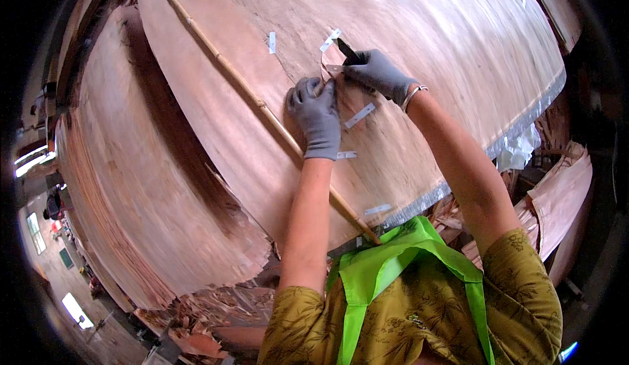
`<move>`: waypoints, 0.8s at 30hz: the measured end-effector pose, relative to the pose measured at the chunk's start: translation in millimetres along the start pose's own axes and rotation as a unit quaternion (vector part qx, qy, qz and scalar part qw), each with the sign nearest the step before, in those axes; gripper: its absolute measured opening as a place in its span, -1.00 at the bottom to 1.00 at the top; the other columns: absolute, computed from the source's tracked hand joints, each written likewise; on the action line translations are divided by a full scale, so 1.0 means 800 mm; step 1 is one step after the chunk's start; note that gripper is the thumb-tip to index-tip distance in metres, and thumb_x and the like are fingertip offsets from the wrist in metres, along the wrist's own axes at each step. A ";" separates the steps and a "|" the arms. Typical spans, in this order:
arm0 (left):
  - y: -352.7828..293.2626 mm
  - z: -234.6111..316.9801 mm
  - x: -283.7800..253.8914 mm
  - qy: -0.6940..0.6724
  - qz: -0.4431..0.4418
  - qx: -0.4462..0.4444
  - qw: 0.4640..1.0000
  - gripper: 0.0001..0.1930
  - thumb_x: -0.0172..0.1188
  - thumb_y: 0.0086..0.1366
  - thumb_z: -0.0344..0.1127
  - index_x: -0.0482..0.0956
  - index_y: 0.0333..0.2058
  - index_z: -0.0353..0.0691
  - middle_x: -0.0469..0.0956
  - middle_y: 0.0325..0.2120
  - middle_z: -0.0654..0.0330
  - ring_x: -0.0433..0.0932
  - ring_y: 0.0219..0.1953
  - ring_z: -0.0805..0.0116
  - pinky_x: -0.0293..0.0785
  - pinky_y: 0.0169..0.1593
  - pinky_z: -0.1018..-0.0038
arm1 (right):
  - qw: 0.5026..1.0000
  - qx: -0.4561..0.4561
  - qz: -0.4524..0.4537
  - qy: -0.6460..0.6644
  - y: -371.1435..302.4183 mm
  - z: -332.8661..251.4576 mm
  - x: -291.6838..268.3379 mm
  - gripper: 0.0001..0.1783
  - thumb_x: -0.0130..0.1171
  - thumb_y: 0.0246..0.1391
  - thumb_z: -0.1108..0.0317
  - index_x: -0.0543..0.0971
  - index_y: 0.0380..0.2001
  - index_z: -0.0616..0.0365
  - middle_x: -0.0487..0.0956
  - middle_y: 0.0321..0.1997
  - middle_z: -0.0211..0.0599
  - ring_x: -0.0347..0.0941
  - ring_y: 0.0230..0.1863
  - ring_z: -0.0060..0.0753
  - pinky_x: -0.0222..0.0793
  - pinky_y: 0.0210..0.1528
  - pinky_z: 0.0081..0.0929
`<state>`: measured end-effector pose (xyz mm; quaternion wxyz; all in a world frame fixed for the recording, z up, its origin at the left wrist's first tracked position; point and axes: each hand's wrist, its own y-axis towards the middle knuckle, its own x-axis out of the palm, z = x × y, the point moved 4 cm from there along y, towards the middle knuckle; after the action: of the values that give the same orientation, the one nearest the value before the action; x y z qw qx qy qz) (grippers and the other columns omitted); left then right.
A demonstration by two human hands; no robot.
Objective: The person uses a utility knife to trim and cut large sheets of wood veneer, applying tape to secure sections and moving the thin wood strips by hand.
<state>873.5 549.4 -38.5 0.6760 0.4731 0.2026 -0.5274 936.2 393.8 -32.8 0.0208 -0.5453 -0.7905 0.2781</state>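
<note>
A large sheet of pale wood veneer (445,57) lies under both my hands, which wear grey gloves. My right hand (380,73) is closed on a knife (348,51); its dark handle sticks out past the fingers and a thin metal blade appears to point toward my left hand. With curled fingers, my left hand (316,116) presses on the veneer beside a split, thumb toward the blade. Whatever those fingers pinch is hidden. Short pieces of white tape (360,115) are stuck on the sheet around my hands, one just beyond the knife.
A long bamboo stick (242,83) runs across the sheet, passing left of my left hand and under that forearm. Another veneer stack (164,195) stands to the left. Broken veneer scraps (203,319) lie below it, and curved veneer pieces (557,201) at the right.
</note>
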 end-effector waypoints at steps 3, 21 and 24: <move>0.000 0.006 -0.001 0.013 0.016 0.045 0.999 -0.89 0.13 0.10 -0.32 0.53 -0.40 -0.19 0.46 -0.31 0.09 0.39 -0.13 0.07 0.25 0.02 0.11 | 0.999 0.022 -0.036 -0.023 0.012 -0.003 0.001 -0.76 0.17 -0.01 0.23 0.61 -0.39 0.19 0.49 -0.58 -0.51 0.35 -0.58 -0.64 0.28 -0.50 -0.59; -0.007 0.003 0.009 0.038 0.038 0.014 0.998 -0.85 0.09 0.18 -0.28 0.52 -0.35 -0.23 0.48 -0.40 0.14 0.44 -0.21 0.11 0.35 -0.18 0.19 | 0.967 -0.010 -0.032 -0.251 0.035 -0.031 0.022 -0.65 0.12 -0.13 0.14 0.63 -0.38 0.21 0.59 -0.43 -0.01 0.54 -0.40 -0.06 0.39 -0.30 -0.26; -0.006 0.006 0.006 0.038 -0.008 -0.003 0.999 -0.80 0.09 0.19 -0.24 0.53 -0.29 -0.22 0.52 -0.33 0.11 0.46 -0.21 0.10 0.38 -0.20 0.17 | 0.966 -0.004 -0.044 -0.255 0.038 -0.032 0.021 -0.64 0.13 -0.14 0.14 0.63 -0.42 0.23 0.60 -0.46 -0.03 0.54 -0.44 -0.08 0.39 -0.34 -0.26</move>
<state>869.9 542.6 -41.8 0.6646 0.4895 0.2335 -0.5139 964.0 426.8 -29.8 -0.1710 -0.4208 -0.7941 0.4038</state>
